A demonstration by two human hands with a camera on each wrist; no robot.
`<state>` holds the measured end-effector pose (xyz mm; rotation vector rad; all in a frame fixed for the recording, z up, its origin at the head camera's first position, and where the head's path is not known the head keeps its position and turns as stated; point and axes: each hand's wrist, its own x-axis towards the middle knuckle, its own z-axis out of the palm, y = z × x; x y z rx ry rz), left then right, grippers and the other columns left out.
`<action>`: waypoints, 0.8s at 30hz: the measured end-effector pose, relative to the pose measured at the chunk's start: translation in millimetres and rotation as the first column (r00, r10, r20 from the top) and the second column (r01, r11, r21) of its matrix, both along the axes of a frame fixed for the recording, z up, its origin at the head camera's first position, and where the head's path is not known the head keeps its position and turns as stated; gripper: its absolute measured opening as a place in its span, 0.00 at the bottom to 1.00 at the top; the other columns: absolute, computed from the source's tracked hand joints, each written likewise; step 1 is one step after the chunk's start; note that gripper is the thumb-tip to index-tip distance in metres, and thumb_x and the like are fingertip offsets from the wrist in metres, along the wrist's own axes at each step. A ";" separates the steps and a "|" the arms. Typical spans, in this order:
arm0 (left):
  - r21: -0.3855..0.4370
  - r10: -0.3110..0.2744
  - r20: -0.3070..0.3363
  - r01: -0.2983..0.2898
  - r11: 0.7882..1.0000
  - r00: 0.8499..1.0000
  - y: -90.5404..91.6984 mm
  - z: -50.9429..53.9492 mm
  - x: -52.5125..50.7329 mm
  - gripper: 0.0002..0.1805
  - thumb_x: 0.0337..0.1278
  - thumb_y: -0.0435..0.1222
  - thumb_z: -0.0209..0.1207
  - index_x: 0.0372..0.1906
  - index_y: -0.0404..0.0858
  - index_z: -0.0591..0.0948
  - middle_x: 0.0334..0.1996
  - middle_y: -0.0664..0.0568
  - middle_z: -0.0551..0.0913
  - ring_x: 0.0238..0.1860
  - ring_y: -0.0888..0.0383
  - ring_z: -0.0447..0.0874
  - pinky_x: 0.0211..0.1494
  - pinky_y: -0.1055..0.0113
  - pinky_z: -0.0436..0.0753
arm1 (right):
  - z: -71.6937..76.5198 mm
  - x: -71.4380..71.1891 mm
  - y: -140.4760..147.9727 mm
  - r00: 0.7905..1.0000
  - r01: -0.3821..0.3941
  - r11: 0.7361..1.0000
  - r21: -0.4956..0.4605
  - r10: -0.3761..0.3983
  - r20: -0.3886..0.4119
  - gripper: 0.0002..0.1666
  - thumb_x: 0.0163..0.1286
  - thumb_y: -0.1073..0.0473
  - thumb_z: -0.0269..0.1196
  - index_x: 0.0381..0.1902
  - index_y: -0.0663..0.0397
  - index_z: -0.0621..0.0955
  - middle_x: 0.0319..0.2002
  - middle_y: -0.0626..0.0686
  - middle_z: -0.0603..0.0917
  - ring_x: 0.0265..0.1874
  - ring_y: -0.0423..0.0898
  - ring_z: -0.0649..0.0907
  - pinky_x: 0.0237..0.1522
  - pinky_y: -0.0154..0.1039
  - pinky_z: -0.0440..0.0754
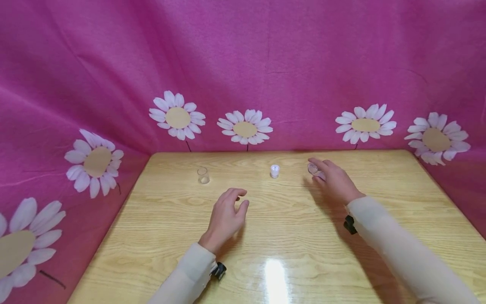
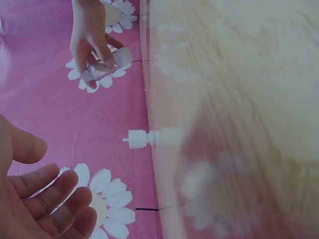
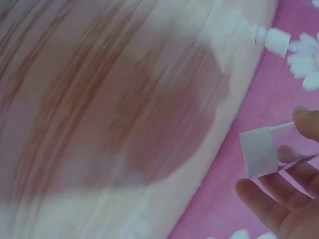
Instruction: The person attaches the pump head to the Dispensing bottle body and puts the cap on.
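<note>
No readable text, label, brand, number or sign is showing in any of the three views.
</note>
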<state>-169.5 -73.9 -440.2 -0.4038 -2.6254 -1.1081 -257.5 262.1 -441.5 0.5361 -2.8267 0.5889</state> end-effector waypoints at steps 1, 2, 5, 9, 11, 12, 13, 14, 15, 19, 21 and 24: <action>-0.001 0.001 -0.004 -0.001 1.000 1.000 0.1 0.1 -0.3 0.13 0.66 0.39 0.58 0.52 0.41 0.82 0.51 0.52 0.85 0.50 0.52 0.82 0.51 0.57 0.82 | 0.6 0.9 -3.6 1.000 -0.014 1.000 0.008 0.014 -0.021 0.34 0.70 0.60 0.64 0.71 0.51 0.68 0.53 0.65 0.80 0.46 0.63 0.83 0.52 0.62 0.79; -0.002 0.000 -0.009 0.000 1.000 1.000 0.0 -0.1 -0.4 0.14 0.65 0.39 0.58 0.52 0.41 0.83 0.51 0.52 0.85 0.50 0.52 0.82 0.51 0.57 0.82 | 1.1 1.9 -7.2 0.999 -0.029 1.000 0.011 0.029 -0.034 0.33 0.69 0.60 0.64 0.70 0.52 0.69 0.52 0.64 0.80 0.46 0.62 0.83 0.52 0.62 0.80; -0.008 0.000 0.000 0.000 1.000 1.000 -0.5 -1.2 -0.3 0.14 0.65 0.39 0.59 0.52 0.40 0.83 0.51 0.51 0.85 0.50 0.51 0.83 0.51 0.56 0.82 | 3.2 5.0 -16.3 0.998 -0.054 0.998 0.030 0.055 -0.041 0.30 0.67 0.59 0.66 0.65 0.54 0.72 0.53 0.63 0.81 0.48 0.62 0.83 0.53 0.61 0.80; -0.020 0.015 0.015 -0.015 1.000 1.000 -2.2 -3.5 -1.4 0.14 0.65 0.39 0.59 0.52 0.40 0.83 0.51 0.51 0.85 0.50 0.51 0.82 0.52 0.56 0.81 | 5.9 8.4 -24.3 0.997 -0.077 0.995 0.059 0.078 -0.024 0.25 0.67 0.58 0.67 0.60 0.56 0.76 0.55 0.62 0.82 0.53 0.63 0.83 0.56 0.60 0.80; -0.026 0.019 0.011 -0.018 0.999 1.000 -3.1 -3.8 -2.2 0.14 0.65 0.39 0.59 0.52 0.40 0.83 0.51 0.51 0.85 0.50 0.51 0.82 0.52 0.56 0.81 | 7.0 10.1 -26.8 0.996 -0.083 0.994 0.071 0.085 -0.017 0.24 0.66 0.57 0.67 0.59 0.56 0.78 0.55 0.62 0.82 0.53 0.63 0.83 0.55 0.60 0.80; -0.030 0.018 0.009 -0.018 0.999 1.000 -3.6 -3.8 -2.6 0.14 0.65 0.39 0.59 0.52 0.40 0.82 0.51 0.51 0.85 0.50 0.51 0.82 0.52 0.56 0.81 | 7.2 10.7 -27.6 0.996 -0.088 0.994 0.071 0.089 -0.014 0.24 0.67 0.57 0.67 0.59 0.56 0.78 0.55 0.62 0.82 0.53 0.63 0.83 0.55 0.60 0.80; -0.027 0.016 0.009 -0.015 1.000 1.000 -4.0 -3.7 -3.0 0.14 0.65 0.39 0.59 0.52 0.40 0.82 0.51 0.51 0.85 0.51 0.50 0.82 0.52 0.56 0.81 | 7.2 11.1 -28.2 0.996 -0.090 0.993 0.071 0.091 -0.012 0.24 0.67 0.57 0.67 0.60 0.55 0.78 0.54 0.62 0.82 0.52 0.63 0.83 0.55 0.60 0.80; -0.026 0.012 0.008 -0.011 1.000 1.000 -4.1 -3.2 -3.3 0.14 0.65 0.39 0.58 0.52 0.40 0.82 0.51 0.51 0.85 0.51 0.50 0.82 0.52 0.56 0.81 | 7.2 11.4 -29.0 0.995 -0.094 0.993 0.073 0.095 -0.014 0.25 0.66 0.56 0.68 0.60 0.54 0.78 0.54 0.62 0.82 0.52 0.63 0.83 0.54 0.61 0.81; -0.029 0.009 0.006 -0.009 1.000 1.000 -4.2 -2.4 -3.5 0.14 0.66 0.39 0.58 0.52 0.41 0.82 0.51 0.52 0.85 0.51 0.50 0.82 0.52 0.57 0.81 | 7.0 11.6 -29.7 0.995 -0.097 0.993 0.074 0.098 -0.017 0.25 0.66 0.56 0.68 0.60 0.54 0.79 0.54 0.62 0.82 0.52 0.63 0.83 0.54 0.61 0.81; -0.030 -0.002 -0.008 0.002 1.000 1.000 -4.1 -0.3 -5.7 0.14 0.66 0.38 0.58 0.52 0.41 0.82 0.51 0.52 0.85 0.50 0.50 0.82 0.52 0.57 0.81 | 5.4 11.4 -31.3 0.994 -0.105 0.991 0.086 0.107 -0.021 0.26 0.65 0.54 0.69 0.60 0.52 0.79 0.50 0.59 0.83 0.47 0.58 0.85 0.49 0.57 0.83; -0.038 -0.003 -0.012 0.002 0.999 1.000 -3.5 0.5 -7.6 0.14 0.66 0.39 0.58 0.53 0.41 0.82 0.51 0.52 0.85 0.50 0.50 0.82 0.53 0.57 0.81 | 4.8 11.5 -31.3 0.994 -0.104 0.990 0.090 0.106 -0.016 0.26 0.65 0.55 0.69 0.60 0.52 0.79 0.48 0.58 0.83 0.44 0.56 0.84 0.47 0.56 0.83; -0.057 -0.007 -0.010 0.006 0.998 1.000 -1.8 -1.0 -14.6 0.14 0.66 0.39 0.58 0.53 0.41 0.82 0.50 0.52 0.85 0.50 0.50 0.83 0.52 0.58 0.82 | 4.8 12.2 -30.5 0.996 -0.092 0.992 0.086 0.092 -0.006 0.26 0.65 0.55 0.69 0.60 0.52 0.79 0.47 0.57 0.83 0.43 0.55 0.84 0.47 0.56 0.83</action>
